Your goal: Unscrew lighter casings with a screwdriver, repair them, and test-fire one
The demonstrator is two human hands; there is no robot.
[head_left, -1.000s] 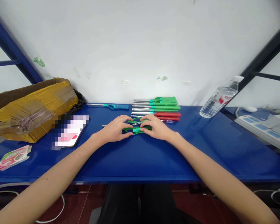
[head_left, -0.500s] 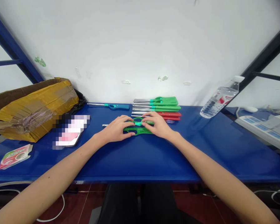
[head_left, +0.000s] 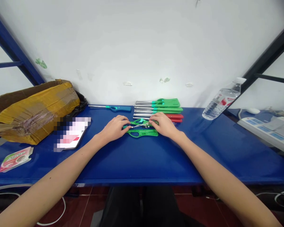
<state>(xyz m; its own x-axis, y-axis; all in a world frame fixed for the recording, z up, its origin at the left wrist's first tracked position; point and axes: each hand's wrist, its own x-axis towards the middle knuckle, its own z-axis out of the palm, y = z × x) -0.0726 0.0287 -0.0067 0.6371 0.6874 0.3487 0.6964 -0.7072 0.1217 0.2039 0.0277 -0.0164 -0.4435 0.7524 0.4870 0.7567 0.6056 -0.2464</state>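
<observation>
A green gas lighter lies taken apart in front of me. One green handle shell (head_left: 146, 133) with a finger loop rests on the blue table, nearest to me. Just behind it is the other green half (head_left: 153, 122), with a teal trigger (head_left: 141, 120). Thin white wires (head_left: 139, 126) run between my hands. My left hand (head_left: 115, 128) is closed at the wires' left end, its fingers around what looks like the lighter's tube, mostly hidden. My right hand (head_left: 164, 125) pinches the rear green half, thumb and fingertips on its inner parts.
Several green and red lighters (head_left: 169, 109) lie stacked behind my right hand, and a blue lighter (head_left: 119, 108) lies at the back left. A taped box (head_left: 38, 110), phone (head_left: 74, 135) and card (head_left: 15, 160) are left. A water bottle (head_left: 221, 101) and power strip (head_left: 267, 130) are right.
My hands have moved apart, the left one leftward and the right one rightward. White wires now show between them, and the teal trigger sits uncovered.
</observation>
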